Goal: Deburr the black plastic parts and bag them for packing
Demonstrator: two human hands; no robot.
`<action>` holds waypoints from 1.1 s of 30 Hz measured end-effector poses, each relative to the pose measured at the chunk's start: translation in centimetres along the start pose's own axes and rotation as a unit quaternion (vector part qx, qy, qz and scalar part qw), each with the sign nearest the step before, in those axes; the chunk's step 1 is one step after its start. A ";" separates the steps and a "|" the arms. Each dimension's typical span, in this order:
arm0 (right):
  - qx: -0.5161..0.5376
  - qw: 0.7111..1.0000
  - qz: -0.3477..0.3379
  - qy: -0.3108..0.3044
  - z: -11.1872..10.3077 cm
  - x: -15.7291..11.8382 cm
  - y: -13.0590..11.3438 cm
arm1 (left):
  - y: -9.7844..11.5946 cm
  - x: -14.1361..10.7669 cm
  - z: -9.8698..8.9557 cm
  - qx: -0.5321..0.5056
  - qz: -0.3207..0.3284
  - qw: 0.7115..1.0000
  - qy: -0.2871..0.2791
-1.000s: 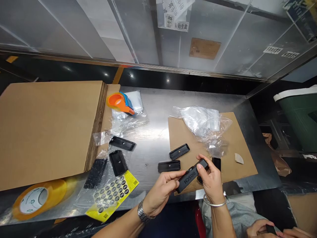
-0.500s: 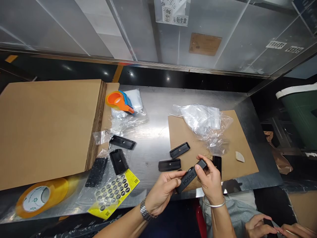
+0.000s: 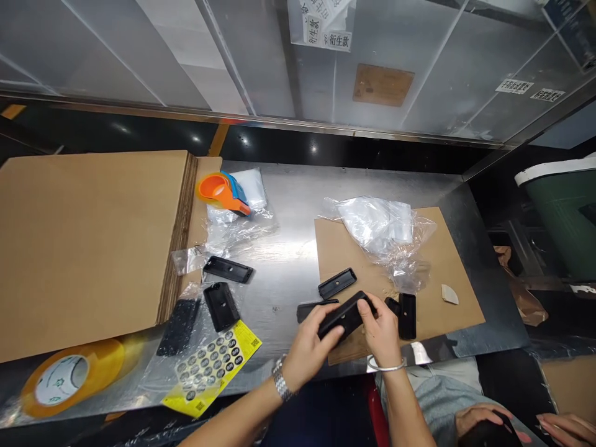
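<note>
Black case (image 3: 345, 315): located at the lower centre of the frame, overlapping the left part of the cardboard sheet (image 3: 431, 310) as seen from the camera; supported at both ends by two bare hands; left hand (image 3: 305, 351) gripping the lower-left end, thumb along the near edge, fingertips at the far edge; right hand (image 3: 384, 332) gripping the upper-right end, thumb flat on the visible broad face, remaining fingers around that end and partly hidden; the middle section of the case lies exposed between the two thumbs

Orientation: long axis oblique, from lower left to upper right of the frame; one narrow end points toward the left palm, the other toward the right fingers; a broad face is turned to the camera

Adjacent parts: lower black tray (image 3: 307, 310), partly covered by the left fingers; upper black tray (image 3: 338, 284), beyond the case, with its long axis likewise rising to the right; right black tray (image 3: 407, 316), just right of the right hand, long axis near vertical; clear plastic bag (image 3: 377, 220), farther up on the cardboard sheet
</note>
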State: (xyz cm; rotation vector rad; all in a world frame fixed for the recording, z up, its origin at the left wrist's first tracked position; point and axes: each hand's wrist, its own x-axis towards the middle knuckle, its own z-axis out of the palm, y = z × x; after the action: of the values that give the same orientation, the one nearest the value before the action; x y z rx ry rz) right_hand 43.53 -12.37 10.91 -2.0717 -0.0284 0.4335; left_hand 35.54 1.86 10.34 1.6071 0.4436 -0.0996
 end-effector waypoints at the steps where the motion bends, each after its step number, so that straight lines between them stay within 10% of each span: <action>1: 0.022 1.000 0.015 -0.010 0.2 0.4 0.8 | -0.9 1.1 -0.4 0.016 0.002 1.000 0.019; 9: -0.128 0.991 0.035 -0.023 2.2 1.1 8.2 | -8.8 14.3 -4.2 0.120 -0.027 0.985 0.119; 14: -0.237 0.969 0.032 -0.059 4.6 -0.9 9.9 | -11.0 17.2 -3.7 0.187 -0.012 0.977 0.102; 27: -0.391 0.917 -0.005 -0.075 7.9 1.2 7.5 | -10.7 10.5 -5.3 0.070 -0.049 0.979 0.187; 33: -0.389 0.918 -0.046 -0.071 4.6 0.1 5.0 | -9.0 4.5 -6.0 -0.081 -0.169 0.981 0.057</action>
State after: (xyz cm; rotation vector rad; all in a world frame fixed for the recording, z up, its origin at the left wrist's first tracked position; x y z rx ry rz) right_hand 41.42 -11.11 4.60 -2.7958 -0.4488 0.5750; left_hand 35.45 8.95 1.01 1.3693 0.7931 -0.2236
